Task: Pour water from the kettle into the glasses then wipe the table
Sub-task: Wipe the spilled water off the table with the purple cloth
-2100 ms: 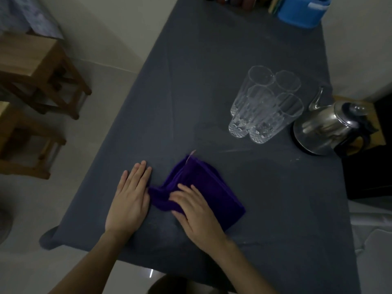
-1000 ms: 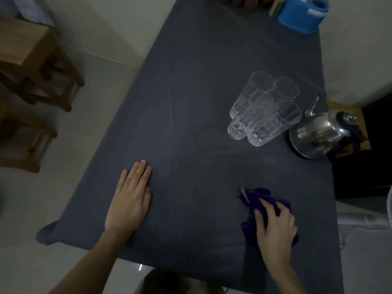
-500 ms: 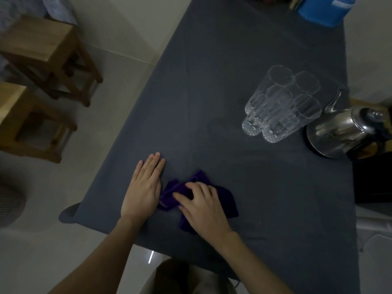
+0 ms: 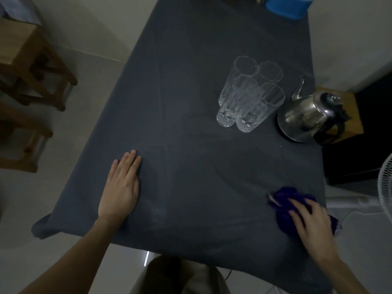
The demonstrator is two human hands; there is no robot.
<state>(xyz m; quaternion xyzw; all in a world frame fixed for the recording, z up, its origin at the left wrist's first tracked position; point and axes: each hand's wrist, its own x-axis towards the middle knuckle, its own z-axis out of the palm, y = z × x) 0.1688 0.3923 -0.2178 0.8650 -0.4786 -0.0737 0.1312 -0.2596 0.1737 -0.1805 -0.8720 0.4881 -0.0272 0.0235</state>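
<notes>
Several clear patterned glasses point(image 4: 250, 96) stand bunched together on the dark grey tablecloth point(image 4: 191, 60) at the right. A steel kettle point(image 4: 305, 117) with a black handle sits just right of them near the table's edge. My right hand point(image 4: 309, 223) presses down on a bunched purple cloth point(image 4: 286, 198) at the table's near right edge. My left hand point(image 4: 122, 187) lies flat on the tablecloth at the near left, fingers together, holding nothing.
A blue container point(image 4: 286, 6) stands at the table's far end. Wooden stools point(image 4: 29, 66) are on the floor to the left. A white fan guard point(image 4: 385, 187) shows at the right edge. Faint damp streaks mark the tablecloth's middle.
My right hand has swept the purple cloth from beside my left hand across to the table's right edge. My left hand has stayed flat in place.
</notes>
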